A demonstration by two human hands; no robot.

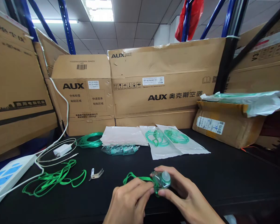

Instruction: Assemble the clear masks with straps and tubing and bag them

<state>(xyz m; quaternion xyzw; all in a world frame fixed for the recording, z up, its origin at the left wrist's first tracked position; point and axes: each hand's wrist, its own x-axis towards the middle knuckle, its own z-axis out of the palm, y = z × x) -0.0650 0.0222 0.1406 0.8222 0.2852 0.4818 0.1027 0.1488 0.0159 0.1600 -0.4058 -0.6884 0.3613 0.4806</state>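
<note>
- Our left hand [130,197] comes in low, its thumb and index finger pinching a green strap [141,178] at the side of a clear mask [162,179].
- Our right hand [188,193] grips that mask between thumb and fingers, just above the tabletop [200,180]; its pale round port faces us.
- Left of our hands lies a bent metal part [98,174], and beyond it a loose heap of green straps [56,179].
- Ahead of us, clear green-tinted pieces [121,150] lie in a row along the near edge of a white stack [123,134], with coiled green tubing [88,140] beside it.
- To the right of the stack, two overlapping white packets [158,153] each show a loop of thin green tubing; we cannot tell whether it lies inside or on top.
- Farther right, a small cardboard box [233,123] bears another white packet [268,101] with green showing; we cannot see into the box.
- Along the back we face two AUX cartons, one narrower [84,71] and one wide [168,70], their contents hidden.
- At our far left sits a white power strip [9,177], near a white adapter [62,150].
</note>
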